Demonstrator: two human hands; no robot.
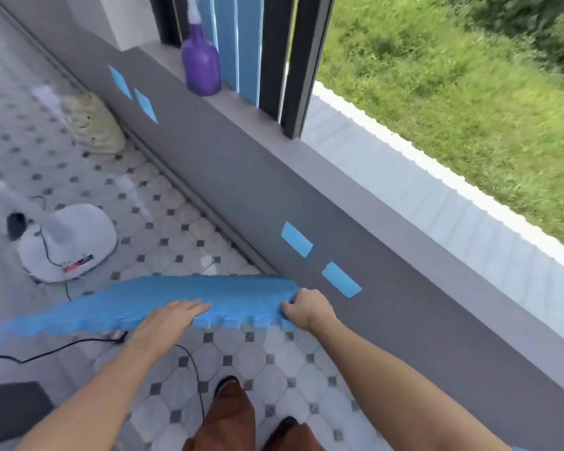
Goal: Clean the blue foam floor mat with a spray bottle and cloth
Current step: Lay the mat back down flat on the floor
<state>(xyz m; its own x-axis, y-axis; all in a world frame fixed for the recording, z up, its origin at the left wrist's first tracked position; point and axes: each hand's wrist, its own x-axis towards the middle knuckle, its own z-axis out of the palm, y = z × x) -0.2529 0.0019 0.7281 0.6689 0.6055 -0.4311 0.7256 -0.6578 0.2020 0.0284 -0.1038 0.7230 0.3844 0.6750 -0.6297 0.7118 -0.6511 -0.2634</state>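
Risk here comes mostly from the floppy blue foam mat, which is held up off the tiled floor by its near, toothed edge alone. Its far left end sags and blurs out of easy reach, so it could fold, drag over the black cable lying just under it, or brush the white fan base nearby. The right hand is curled closed around the mat's right corner, fingers tucked under the edge. The left hand lies flat and open on top of the mat near the middle of that edge, pressing rather than gripping (a weak hold, I'd judge, should the foam slip).

The mat spans both hands, stretching away to the left, with its right corner close to the grey low wall. The purple spray bottle stands well apart on the wall's ledge by the railing posts. A pale cloth-like bundle sits on the floor against the wall; whether it is the cleaning cloth I cannot tell.
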